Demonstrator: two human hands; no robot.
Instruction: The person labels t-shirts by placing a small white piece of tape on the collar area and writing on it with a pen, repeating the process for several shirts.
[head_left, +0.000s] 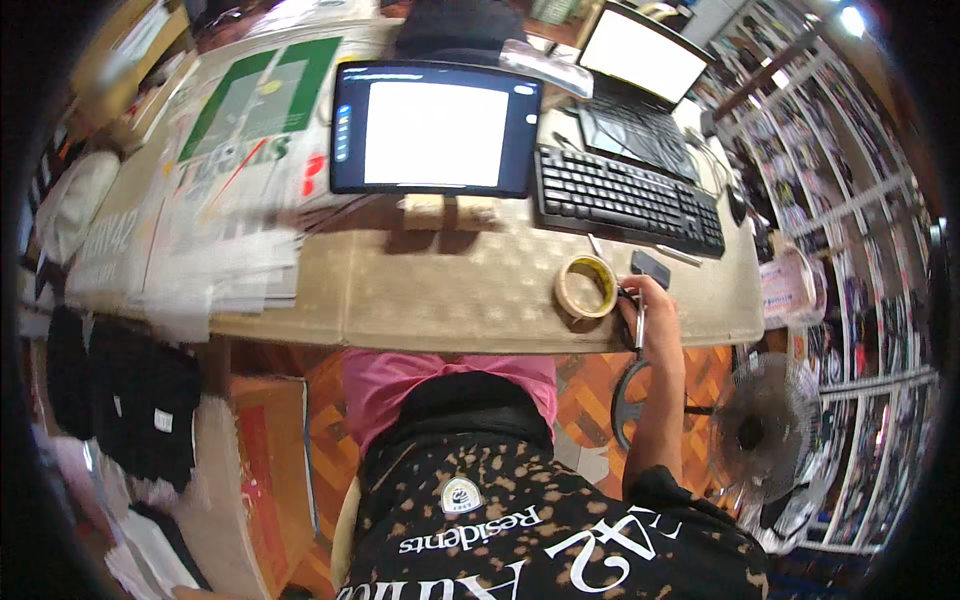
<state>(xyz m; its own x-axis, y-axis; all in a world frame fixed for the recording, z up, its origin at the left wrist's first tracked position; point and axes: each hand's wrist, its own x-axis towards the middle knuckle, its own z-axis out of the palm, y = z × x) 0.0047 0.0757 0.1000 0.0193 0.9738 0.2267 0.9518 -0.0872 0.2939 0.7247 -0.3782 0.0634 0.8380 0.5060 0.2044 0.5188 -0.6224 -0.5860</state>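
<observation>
My right hand (655, 307) is at the table's front right edge, with its fingers closed around a slim silver tool (640, 322) pointing toward me. A dark part beside the fingers is too small to name. Just left of the fingertips a roll of tape (564, 289) lies on the table. Beyond the hand is a small dark flat object (650, 268). Only a sliver of my left hand (196, 593) shows at the bottom left rim, beside a white and black item (161, 551); its fingers are mostly hidden.
A lit tablet (435, 131) stands on a block (450, 212) on the table (450, 300). To its right are a black keyboard (630, 199), a laptop (637, 60) and a mouse (736, 204). Printed plastic bags (225, 255) cover the left side. A fan (757, 435) stands at right.
</observation>
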